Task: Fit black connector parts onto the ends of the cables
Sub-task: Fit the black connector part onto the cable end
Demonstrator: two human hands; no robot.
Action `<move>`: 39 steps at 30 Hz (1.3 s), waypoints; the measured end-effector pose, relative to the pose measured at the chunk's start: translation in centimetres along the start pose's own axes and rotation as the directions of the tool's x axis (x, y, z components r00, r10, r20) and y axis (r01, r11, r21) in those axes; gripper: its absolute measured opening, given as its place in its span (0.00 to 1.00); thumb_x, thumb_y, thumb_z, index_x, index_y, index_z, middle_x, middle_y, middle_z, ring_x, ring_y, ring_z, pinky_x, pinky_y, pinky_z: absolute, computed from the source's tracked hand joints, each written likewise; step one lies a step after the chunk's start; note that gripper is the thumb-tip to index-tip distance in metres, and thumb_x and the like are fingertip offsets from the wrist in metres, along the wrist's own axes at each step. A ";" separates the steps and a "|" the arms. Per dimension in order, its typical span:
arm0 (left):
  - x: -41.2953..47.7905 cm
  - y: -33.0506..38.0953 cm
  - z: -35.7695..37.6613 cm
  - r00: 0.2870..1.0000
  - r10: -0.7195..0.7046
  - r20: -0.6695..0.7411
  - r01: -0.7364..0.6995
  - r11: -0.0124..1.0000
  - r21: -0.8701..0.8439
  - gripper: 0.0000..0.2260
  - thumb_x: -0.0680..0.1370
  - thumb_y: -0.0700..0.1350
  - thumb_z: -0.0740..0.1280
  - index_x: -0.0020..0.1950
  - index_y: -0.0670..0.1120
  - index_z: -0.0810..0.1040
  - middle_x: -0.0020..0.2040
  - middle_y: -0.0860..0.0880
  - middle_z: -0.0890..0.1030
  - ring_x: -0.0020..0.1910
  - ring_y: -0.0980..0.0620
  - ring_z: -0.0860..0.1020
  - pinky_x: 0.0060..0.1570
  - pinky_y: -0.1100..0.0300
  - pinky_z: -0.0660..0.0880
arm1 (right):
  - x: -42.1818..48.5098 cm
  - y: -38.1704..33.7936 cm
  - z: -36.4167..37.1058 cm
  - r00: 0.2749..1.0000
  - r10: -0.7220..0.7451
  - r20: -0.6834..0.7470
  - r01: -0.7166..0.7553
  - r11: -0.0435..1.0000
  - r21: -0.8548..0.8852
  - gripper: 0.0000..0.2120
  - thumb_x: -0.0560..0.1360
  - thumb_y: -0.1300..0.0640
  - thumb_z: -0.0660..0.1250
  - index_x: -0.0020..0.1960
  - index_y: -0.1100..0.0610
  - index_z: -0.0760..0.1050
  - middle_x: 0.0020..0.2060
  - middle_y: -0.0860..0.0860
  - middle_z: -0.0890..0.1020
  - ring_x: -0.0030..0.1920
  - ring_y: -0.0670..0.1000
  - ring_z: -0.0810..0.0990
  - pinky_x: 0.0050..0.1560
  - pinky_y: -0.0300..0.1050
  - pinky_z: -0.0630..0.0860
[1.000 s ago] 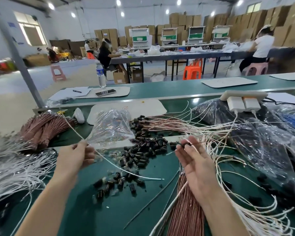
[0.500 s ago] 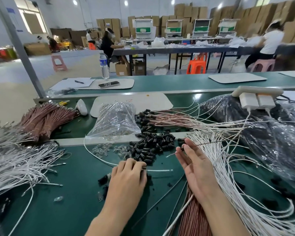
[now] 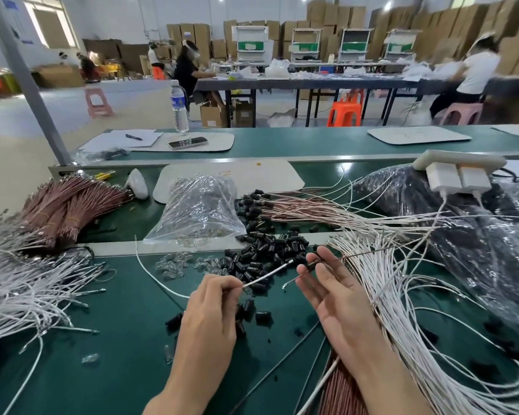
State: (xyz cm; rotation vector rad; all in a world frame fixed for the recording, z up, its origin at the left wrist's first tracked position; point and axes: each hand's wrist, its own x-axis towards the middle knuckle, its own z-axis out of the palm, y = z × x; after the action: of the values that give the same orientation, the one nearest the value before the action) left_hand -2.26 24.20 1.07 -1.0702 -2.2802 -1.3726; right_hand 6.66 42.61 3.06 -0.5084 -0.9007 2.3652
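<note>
My left hand (image 3: 213, 307) pinches a white cable (image 3: 267, 275) near its end, the tip pointing up and right. My right hand (image 3: 333, 292) is held palm up beside it; its fingertips hold a thin brown cable (image 3: 300, 277) with a black connector part (image 3: 312, 265) on it. A heap of loose black connector parts (image 3: 267, 250) lies just beyond both hands on the green table (image 3: 117, 339). More black connector parts (image 3: 252, 313) are scattered under my left hand.
White cables (image 3: 27, 289) pile at the left, and brown cable bundles (image 3: 66, 205) lie behind them. A clear bag (image 3: 201, 211) stands behind the heap. Finished cables (image 3: 402, 280) fan out on the right over dark plastic bags (image 3: 462, 220). Small clear parts (image 3: 174, 265) lie nearby.
My left hand has picked up a white cable from the table and raised its end toward my right hand. My right hand has stayed in place with the brown cable.
</note>
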 end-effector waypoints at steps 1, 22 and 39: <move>0.0 0.0 0.0 1.000 0.003 0.001 -0.003 1.000 -0.026 0.05 0.82 0.51 0.59 0.55 0.63 0.70 0.51 0.65 0.74 0.49 0.55 0.77 0.47 0.56 0.75 | -0.1 0.2 0.2 1.000 0.016 0.016 -0.016 1.000 -0.003 0.15 0.75 0.65 0.66 0.60 0.58 0.80 0.54 0.56 0.86 0.50 0.56 0.86 0.47 0.46 0.84; -0.1 -0.3 0.3 0.999 0.027 0.042 -0.029 0.999 0.042 0.08 0.83 0.52 0.58 0.58 0.56 0.76 0.51 0.64 0.74 0.47 0.55 0.77 0.46 0.53 0.76 | -0.8 0.9 0.8 0.994 0.070 0.088 -0.063 0.995 -0.078 0.14 0.73 0.63 0.69 0.57 0.56 0.83 0.56 0.57 0.85 0.48 0.54 0.86 0.45 0.46 0.84; 0.0 -0.3 0.4 0.998 0.068 0.001 -0.068 0.997 0.032 0.06 0.83 0.49 0.62 0.58 0.55 0.76 0.51 0.64 0.73 0.44 0.57 0.77 0.44 0.57 0.76 | -1.1 0.8 1.1 0.989 0.105 0.106 -0.097 0.992 -0.078 0.18 0.71 0.63 0.71 0.61 0.59 0.81 0.50 0.57 0.86 0.45 0.53 0.86 0.44 0.44 0.84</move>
State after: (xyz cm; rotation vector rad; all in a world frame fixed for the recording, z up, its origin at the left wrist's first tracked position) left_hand -2.40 24.47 0.72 -1.1259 -2.2366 -1.3057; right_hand 6.63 40.91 3.39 -0.4653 -1.0365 2.4795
